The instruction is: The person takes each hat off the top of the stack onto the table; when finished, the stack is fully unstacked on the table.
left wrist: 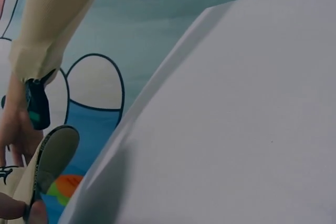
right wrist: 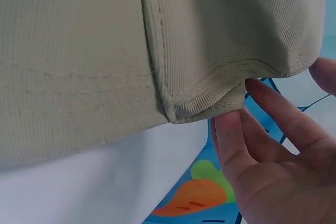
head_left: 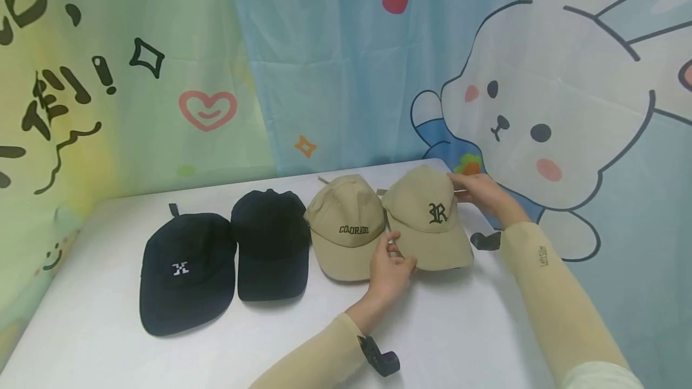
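Observation:
A beige baseball cap (head_left: pixel 416 209) with a dark letter R is held in both hands at the right end of a row of caps. My left hand (head_left: pixel 390 274) pinches its brim at the near left corner; the left wrist view shows the brim (left wrist: pixel 59 153) between fingertip and thumb. At the crown's right side, my right hand (head_left: pixel 486 195) grips the lower edge, fingers beneath the fabric (right wrist: pixel 210 30) and thumb against the outside in the right wrist view. Close by on the left lies a beige cap marked COLORADO (head_left: pixel 348 215).
Farther left on the white table (head_left: pixel 454 329) are a plain black cap (head_left: pixel 273 245) and a black cap with a small white emblem (head_left: pixel 189 293). A printed curtain with a rabbit (head_left: pixel 519 83) hangs behind and to the right, along the table's edge.

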`<state>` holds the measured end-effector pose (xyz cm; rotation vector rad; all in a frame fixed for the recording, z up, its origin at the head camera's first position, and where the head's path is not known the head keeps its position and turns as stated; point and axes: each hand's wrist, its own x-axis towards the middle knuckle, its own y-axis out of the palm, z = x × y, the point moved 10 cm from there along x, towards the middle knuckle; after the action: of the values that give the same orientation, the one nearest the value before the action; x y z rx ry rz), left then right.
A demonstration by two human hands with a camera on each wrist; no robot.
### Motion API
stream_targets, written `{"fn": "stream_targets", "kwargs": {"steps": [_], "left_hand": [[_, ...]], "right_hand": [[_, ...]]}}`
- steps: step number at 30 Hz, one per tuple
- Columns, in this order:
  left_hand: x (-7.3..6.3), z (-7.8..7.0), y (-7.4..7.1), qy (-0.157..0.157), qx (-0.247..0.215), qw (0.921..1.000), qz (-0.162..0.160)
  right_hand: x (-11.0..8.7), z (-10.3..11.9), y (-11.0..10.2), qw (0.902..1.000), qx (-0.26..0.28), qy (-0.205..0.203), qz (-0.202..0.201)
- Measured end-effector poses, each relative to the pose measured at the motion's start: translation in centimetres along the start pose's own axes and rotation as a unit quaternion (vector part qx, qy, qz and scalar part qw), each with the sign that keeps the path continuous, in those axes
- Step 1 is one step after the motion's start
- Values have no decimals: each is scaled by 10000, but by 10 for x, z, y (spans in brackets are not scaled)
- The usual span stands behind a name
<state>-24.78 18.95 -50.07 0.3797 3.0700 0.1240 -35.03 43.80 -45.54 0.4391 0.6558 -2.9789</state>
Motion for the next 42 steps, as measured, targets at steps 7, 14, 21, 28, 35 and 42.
{"fn": "stream_targets", "kwargs": {"steps": [7, 14, 21, 28, 35, 42], "left_hand": [[7, -10, -1, 181, 223, 9996, -82], [17, -17, 3, 179, 239, 9995, -133], [25, -29, 13, 348, 295, 9989, -126], [31, -28, 20, 305, 370, 9987, -167], [33, -15, 24, 126, 381, 9991, -154], [32, -3, 26, -85, 375, 9991, -170]], "right_hand": [[-3, 9, -4, 9998, 26, -102, 140], [-4, 19, -19, 9998, -199, -87, 50], [-3, 27, -36, 9996, -76, -134, -228], [-3, 24, -40, 9994, -163, -13, -290], [1, 11, -41, 9981, -504, -18, -348], [6, -4, -37, 9981, -552, 44, -286]]}}
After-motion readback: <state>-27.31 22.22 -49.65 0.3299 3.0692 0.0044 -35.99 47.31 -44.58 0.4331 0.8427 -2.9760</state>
